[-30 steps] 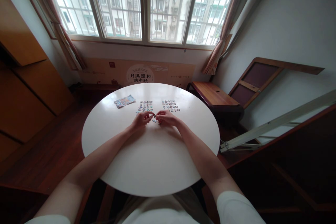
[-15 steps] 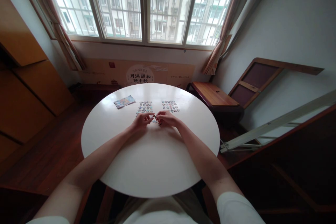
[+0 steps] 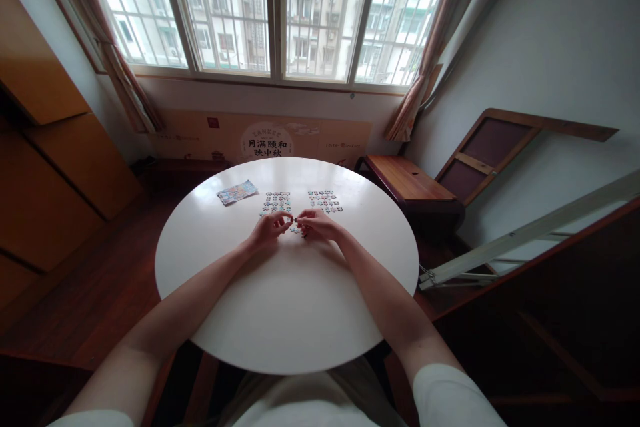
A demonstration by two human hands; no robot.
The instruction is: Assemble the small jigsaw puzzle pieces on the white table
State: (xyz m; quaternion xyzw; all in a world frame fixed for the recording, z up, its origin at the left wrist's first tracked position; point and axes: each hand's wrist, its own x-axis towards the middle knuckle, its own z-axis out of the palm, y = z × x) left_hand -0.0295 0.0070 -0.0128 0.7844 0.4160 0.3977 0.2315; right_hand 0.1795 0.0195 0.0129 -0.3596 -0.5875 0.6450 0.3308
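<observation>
Between my two hands, a small dark puzzle piece point(image 3: 295, 219) is held just above the white table. My right hand point(image 3: 317, 224) pinches it from the right between thumb and fingers. The fingertips of my left hand point(image 3: 271, 227) are closed against its left side. Several loose puzzle pieces point(image 3: 295, 230) lie on the table under and between my hands, partly covered by my fingers. Beyond my left hand, puzzle pieces point(image 3: 278, 202) are laid out in rows. Another group of pieces point(image 3: 325, 200) lies in rows beyond my right hand.
The round white table point(image 3: 295, 307) stands in front of me. A colourful picture sheet point(image 3: 237, 193) lies at its far left. To the right are a low wooden bench point(image 3: 413, 179) and a metal ladder-like frame point(image 3: 500, 247). A barred window point(image 3: 275, 13) is ahead.
My left fingertips have closed in on the dark piece, which has turned slightly between my hands. The laid-out rows of pieces have not moved.
</observation>
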